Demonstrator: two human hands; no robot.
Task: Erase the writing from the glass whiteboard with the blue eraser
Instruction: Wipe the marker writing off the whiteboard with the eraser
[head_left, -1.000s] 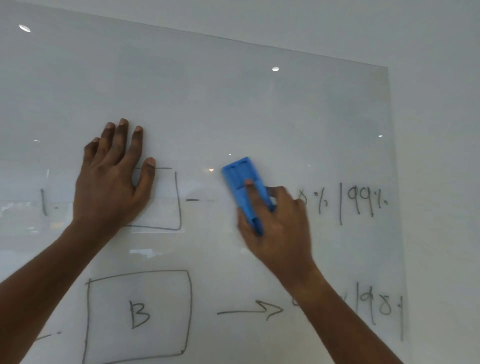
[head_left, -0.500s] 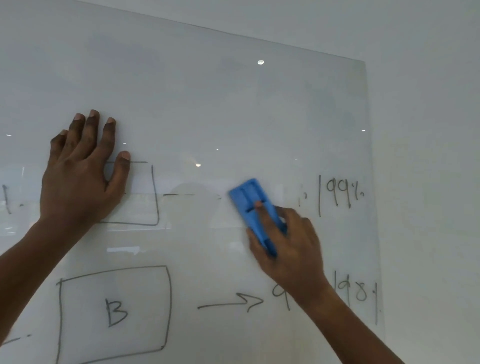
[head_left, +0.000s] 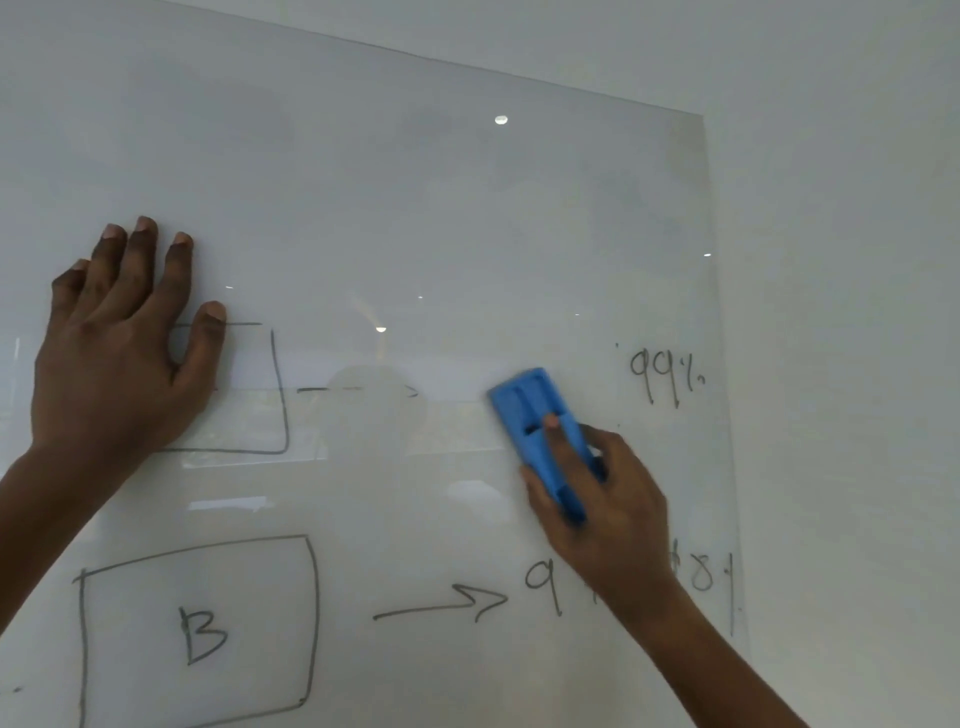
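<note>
1. While wiping is under way, the glass whiteboard (head_left: 415, 208) shows clean across its upper part, with writing left in two rows lower down. Within the last second the upper row has lost a percentage figure and a vertical bar on its right side.
2. The box marked B (head_left: 200, 629), its arrow (head_left: 441, 605) and the lower-row figures stand untouched, as before.
3. The left hand (head_left: 119, 364) remains flat on the glass, fingers straight and spread, covering part of the upper box (head_left: 283, 405). It holds nothing.
4. The right hand (head_left: 608, 509) has travelled rightward and slightly down. Its thumb and fingers pinch the eraser's sides, and the forefinger lies along its back.
5. The blue eraser (head_left: 530, 415) is against the glass in the upper row, tilted, left of the one remaining figure.
6. The "99%" (head_left: 665, 374) survives and is judged next in line.
7. A faint arrow remnant (head_left: 332, 388) persists left of the eraser, so a return pass is judged necessary. The task is assessed as about half done at best.
</note>
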